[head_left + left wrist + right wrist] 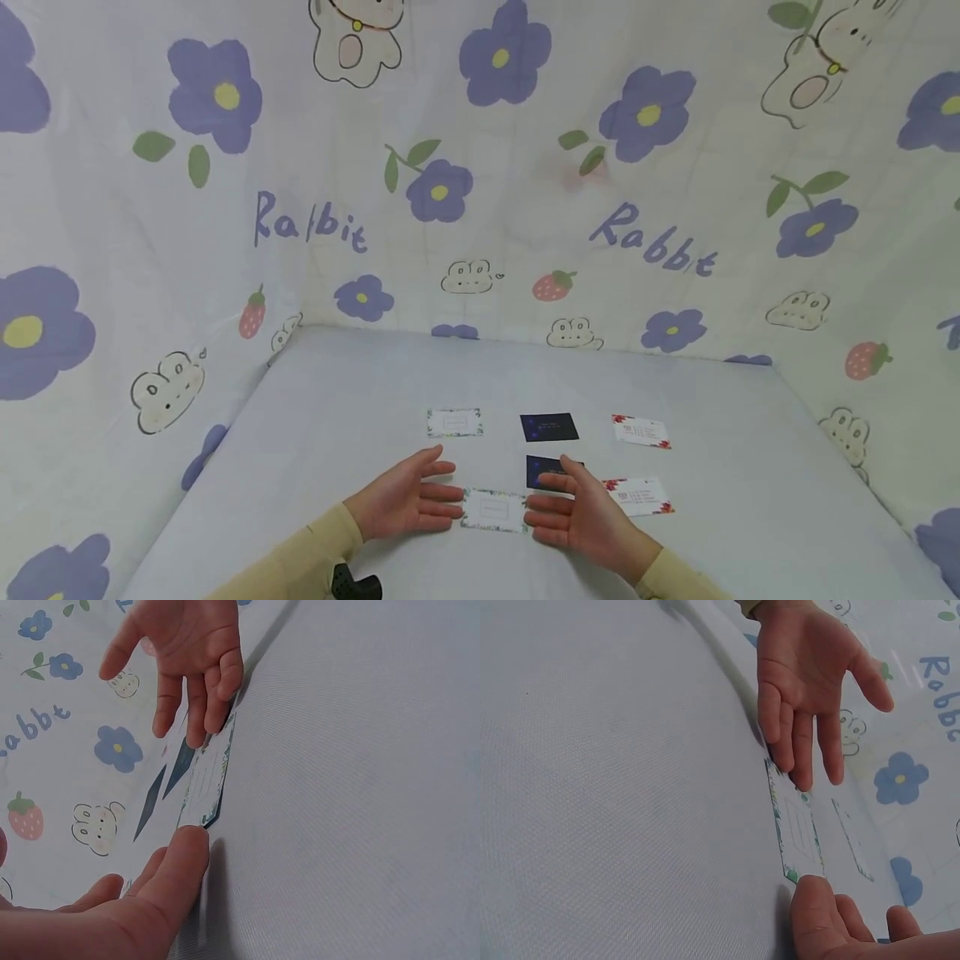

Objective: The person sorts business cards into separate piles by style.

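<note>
A white card with a leafy floral border (pixel 494 510) lies near the front of the table, between my two hands. My left hand (pixel 411 497) is at its left end with fingers extended, the fingertips at the card's edge. From the other side, my right hand (pixel 585 518) reaches to the right end with its fingers likewise extended. Both palms face inward. The left wrist view shows the floral card (pixel 206 776) between the fingertips; whether they touch it I cannot tell. A dark blue card (pixel 543 472) lies behind my right hand, which partly covers it and a white card with red flowers (pixel 641 497).
Farther back lie a second floral card (pixel 455 422), another dark blue card (pixel 550 427) and another red-flowered white card (pixel 642 431). The pale table (pixel 360 375) meets a patterned cloth backdrop (pixel 525 183) behind and at both sides.
</note>
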`<action>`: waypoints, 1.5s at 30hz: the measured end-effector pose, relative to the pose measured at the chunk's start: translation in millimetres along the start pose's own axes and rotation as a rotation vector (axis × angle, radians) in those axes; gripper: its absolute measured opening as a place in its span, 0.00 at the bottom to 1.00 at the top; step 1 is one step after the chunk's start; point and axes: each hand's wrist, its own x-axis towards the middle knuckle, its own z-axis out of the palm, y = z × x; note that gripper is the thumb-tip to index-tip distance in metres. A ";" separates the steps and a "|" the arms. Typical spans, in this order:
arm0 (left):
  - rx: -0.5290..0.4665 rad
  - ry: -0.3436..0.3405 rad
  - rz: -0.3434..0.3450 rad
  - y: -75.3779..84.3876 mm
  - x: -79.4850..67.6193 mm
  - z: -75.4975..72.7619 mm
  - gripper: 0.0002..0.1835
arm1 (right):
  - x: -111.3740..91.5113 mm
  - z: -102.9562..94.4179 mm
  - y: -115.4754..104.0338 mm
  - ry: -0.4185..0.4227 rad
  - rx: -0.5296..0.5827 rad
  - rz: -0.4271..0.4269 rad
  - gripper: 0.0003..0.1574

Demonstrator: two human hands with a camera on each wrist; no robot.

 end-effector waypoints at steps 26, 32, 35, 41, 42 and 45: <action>-0.007 0.049 0.155 37.1 -21.9 -43.6 0.46 | -16.4 -72.9 -37.6 0.098 -0.067 -0.152 0.58; -0.036 0.121 0.206 52.2 -37.5 -64.0 0.45 | -22.6 -107.7 -50.3 0.107 -0.031 -0.178 0.57; -0.039 0.149 0.214 54.7 -40.4 -70.5 0.44 | -22.7 -118.6 -53.6 0.100 -0.004 -0.181 0.57; -0.048 0.169 0.212 54.1 -38.3 -78.3 0.42 | -20.1 -128.1 -56.3 0.108 0.034 -0.169 0.57; -0.052 0.170 0.212 53.8 -37.5 -79.2 0.43 | -19.6 -128.5 -56.6 0.113 0.035 -0.167 0.57; -0.062 0.168 0.211 52.7 -33.9 -82.0 0.44 | -18.3 -128.5 -57.4 0.115 0.028 -0.170 0.58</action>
